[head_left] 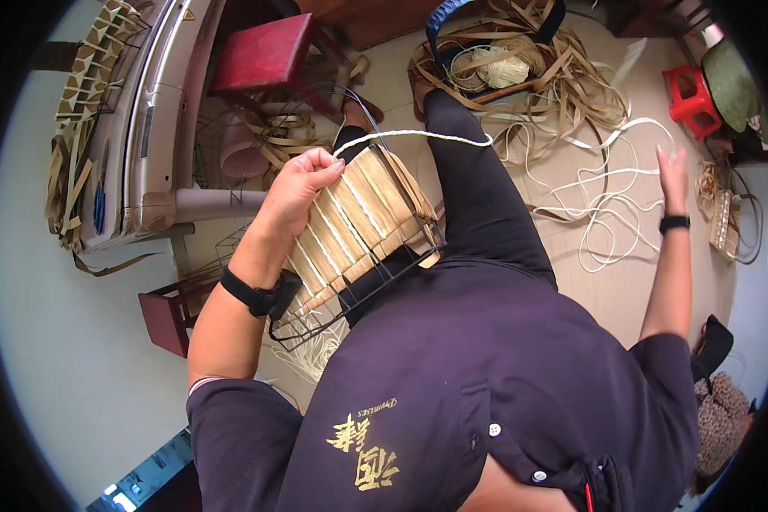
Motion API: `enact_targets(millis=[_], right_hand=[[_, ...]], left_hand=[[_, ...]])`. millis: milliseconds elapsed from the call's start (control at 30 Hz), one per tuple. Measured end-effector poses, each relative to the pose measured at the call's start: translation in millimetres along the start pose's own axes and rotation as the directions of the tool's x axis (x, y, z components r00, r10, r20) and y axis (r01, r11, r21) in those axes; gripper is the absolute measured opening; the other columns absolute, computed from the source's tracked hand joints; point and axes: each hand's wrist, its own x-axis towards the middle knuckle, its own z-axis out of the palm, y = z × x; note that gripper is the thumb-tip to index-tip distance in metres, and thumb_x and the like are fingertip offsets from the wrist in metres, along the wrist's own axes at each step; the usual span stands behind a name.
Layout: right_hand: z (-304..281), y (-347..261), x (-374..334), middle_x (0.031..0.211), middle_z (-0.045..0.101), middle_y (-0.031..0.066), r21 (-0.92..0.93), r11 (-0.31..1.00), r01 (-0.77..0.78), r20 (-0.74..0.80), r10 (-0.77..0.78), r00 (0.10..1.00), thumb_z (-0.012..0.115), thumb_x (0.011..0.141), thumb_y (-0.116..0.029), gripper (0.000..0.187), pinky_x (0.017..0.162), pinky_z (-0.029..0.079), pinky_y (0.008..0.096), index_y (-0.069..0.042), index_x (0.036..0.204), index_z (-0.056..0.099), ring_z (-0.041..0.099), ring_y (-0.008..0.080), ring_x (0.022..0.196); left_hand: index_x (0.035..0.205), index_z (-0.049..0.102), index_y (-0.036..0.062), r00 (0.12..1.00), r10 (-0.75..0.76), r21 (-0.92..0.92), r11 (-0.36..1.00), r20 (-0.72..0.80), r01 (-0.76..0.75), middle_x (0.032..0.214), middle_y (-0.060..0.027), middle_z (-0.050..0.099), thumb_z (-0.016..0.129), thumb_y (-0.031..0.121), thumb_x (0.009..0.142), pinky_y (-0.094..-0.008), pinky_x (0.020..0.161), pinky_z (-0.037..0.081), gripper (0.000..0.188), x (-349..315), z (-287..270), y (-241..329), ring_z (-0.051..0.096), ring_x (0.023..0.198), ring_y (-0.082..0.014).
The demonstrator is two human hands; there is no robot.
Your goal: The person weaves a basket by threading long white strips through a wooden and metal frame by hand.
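Observation:
On my lap rests a black wire frame (pixel 382 275), tilted, with broad tan strips (pixel 354 218) wrapped across it. White cord lines (pixel 347 224) run over the strips. My left hand (pixel 303 183) is closed in a pinch at the frame's upper left edge, on a white cord (pixel 414 134). From there the cord arches rightward over my knee. Out to the far right, my right hand (pixel 673 175) is raised with thumb and fingers apart, slightly blurred. A loose white strand (pixel 648 124) curves close by its fingertips; contact cannot be made out.
A dark-rimmed container (pixel 508 90) of tan strips and a cord ball stands beyond my feet. Loose cords (pixel 602 200) tangle on the floor at right. Also around me are a red stool (pixel 691 101), a dark red stool (pixel 264 55) and a pink bin (pixel 241 149).

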Motion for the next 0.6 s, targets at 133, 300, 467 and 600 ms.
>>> enact_targets(millis=[133, 300, 467, 600], right_hand=[[108, -83, -134, 0.124, 0.063, 0.0099, 0.178, 0.917, 0.358, 0.216, -0.391, 0.895, 0.063, 0.094, -0.021, 0.044, 0.102, 0.045, 0.0339, 0.0, 0.132, 0.057, 0.057, 0.0243, 0.12], [238, -195, -269, 0.152, 0.043, 0.0142, 0.503, 0.78, 0.372, 0.859, -0.5, -0.111, 0.05, 0.097, 0.002, 0.058, 0.118, 0.029, 0.0372, -0.002, 0.153, 0.032, 0.042, 0.0255, 0.141], [334, -203, -297, 0.143, 0.046, 0.0231, 0.413, 0.831, 0.374, 0.877, -0.473, 0.083, 0.057, 0.097, -0.011, 0.065, 0.11, 0.041, 0.039, 0.0, 0.152, 0.024, 0.05, 0.0325, 0.132], [381, -231, -299, 0.142, 0.05, 0.0233, 0.215, 0.892, 0.398, 0.791, -0.398, 0.465, 0.059, 0.096, -0.017, 0.056, 0.108, 0.042, 0.0387, 0.001, 0.145, 0.036, 0.053, 0.032, 0.127]], left_hand=[[0.089, 0.063, 0.0085, 0.991, -0.102, -0.01, 0.995, -0.083, 0.102, 0.079, 0.0028, 0.064, 0.067, 0.014, 0.096, -0.0218, 0.066, 0.047, 0.01, -22, -9, -2, 0.057, 0.068, -0.0054], [0.09, 0.064, 0.0069, 0.982, -0.189, 0.01, 0.982, -0.016, 0.189, 0.078, 0.0028, 0.065, 0.064, 0.015, 0.097, -0.0186, 0.061, 0.047, 0.011, -4, 1, 11, 0.057, 0.064, -0.0036], [0.095, 0.069, -0.0022, 0.973, -0.226, -0.099, 0.97, -0.043, 0.221, 0.084, -0.0093, 0.072, 0.065, 0.012, 0.094, -0.0312, 0.069, 0.059, 0.014, 5, -12, 4, 0.07, 0.071, -0.015], [0.098, 0.068, -0.0087, 0.94, -0.341, -0.094, 0.936, 0.004, 0.34, 0.09, -0.0169, 0.073, 0.06, 0.007, 0.091, -0.0356, 0.073, 0.062, 0.019, 6, -11, 13, 0.074, 0.076, -0.0219]])
